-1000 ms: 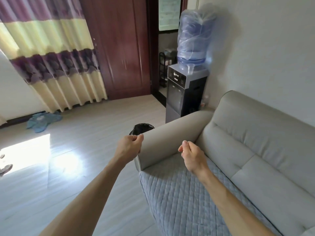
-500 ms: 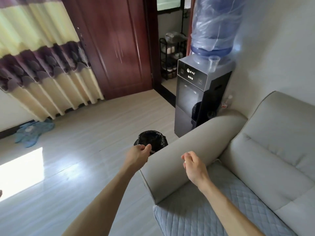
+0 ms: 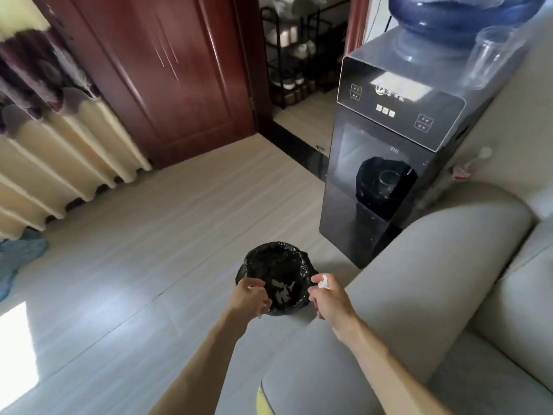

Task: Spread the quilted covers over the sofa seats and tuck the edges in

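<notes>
Both hands hang over the black-lined bin [image 3: 258, 260] on the floor, just left of the sofa armrest [image 3: 419, 280]. The right hand [image 3: 328, 301] pinches a small white scrap [image 3: 323, 283] at its fingertips; the left hand [image 3: 250, 298] has its fingers curled, and I cannot tell whether they hold anything. No quilted cover shows from here, so how much spreading and tucking is left I cannot say; this looks like clearing litter
</notes>
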